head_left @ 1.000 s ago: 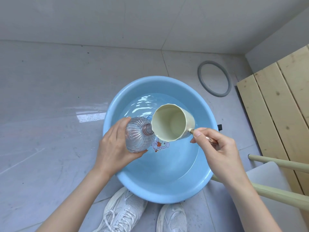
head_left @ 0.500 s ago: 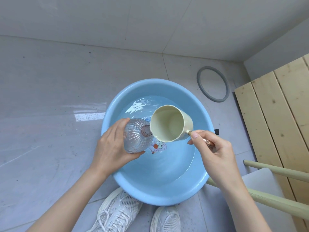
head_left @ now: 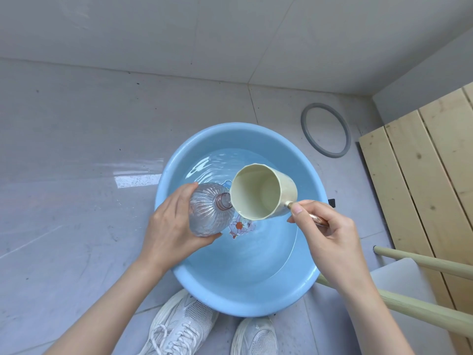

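Observation:
A clear ribbed plastic bottle [head_left: 208, 212] is held over a blue basin [head_left: 194, 283] by my left hand [head_left: 174, 226], whose fingers wrap its body. Its open neck touches the rim of a cream cup [head_left: 263, 192] that is tilted towards the bottle. My right hand [head_left: 330, 234] grips the cup's shiny handle. The basin holds shallow water and shows a cartoon picture on its bottom.
The basin stands on a grey tiled floor [head_left: 76, 201]. A grey ring [head_left: 325, 130] lies behind it to the right. Pale wooden slats [head_left: 422, 175] and a stool with wooden legs [head_left: 419, 301] are at the right. My white shoes [head_left: 179, 326] are below the basin.
The view has shifted slightly. The cup is tilted a little more towards the bottle's neck; both hands keep their hold.

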Demonstrator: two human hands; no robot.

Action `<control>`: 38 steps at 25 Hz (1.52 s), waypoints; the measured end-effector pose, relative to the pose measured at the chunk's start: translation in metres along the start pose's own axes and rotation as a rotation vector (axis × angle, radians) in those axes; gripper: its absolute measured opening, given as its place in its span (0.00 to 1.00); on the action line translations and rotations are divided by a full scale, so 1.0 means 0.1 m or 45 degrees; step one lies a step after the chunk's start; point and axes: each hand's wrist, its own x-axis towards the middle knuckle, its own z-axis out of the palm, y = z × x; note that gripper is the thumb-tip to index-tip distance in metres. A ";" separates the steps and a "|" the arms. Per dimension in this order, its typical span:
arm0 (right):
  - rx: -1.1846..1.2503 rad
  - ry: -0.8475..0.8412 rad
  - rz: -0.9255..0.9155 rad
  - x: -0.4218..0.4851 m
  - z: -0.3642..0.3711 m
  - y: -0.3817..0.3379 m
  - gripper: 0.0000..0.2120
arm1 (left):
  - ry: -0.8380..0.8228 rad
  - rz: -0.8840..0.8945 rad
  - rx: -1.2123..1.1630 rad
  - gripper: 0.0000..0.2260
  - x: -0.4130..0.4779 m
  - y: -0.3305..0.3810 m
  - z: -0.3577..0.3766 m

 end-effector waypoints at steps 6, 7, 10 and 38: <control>-0.014 0.003 -0.032 0.01 0.00 0.02 0.10 | -0.008 -0.013 -0.001 0.44 0.00 -0.01 -0.01; -0.017 0.003 -0.036 0.01 0.00 0.02 0.10 | -0.005 -0.012 -0.002 0.44 0.00 0.00 -0.01; -0.020 0.002 -0.053 0.01 0.00 0.02 0.10 | -0.004 -0.006 0.001 0.44 0.00 0.00 0.00; -0.037 0.030 -0.121 0.02 -0.02 0.02 0.10 | 0.004 -0.036 -0.014 0.47 0.00 0.04 -0.04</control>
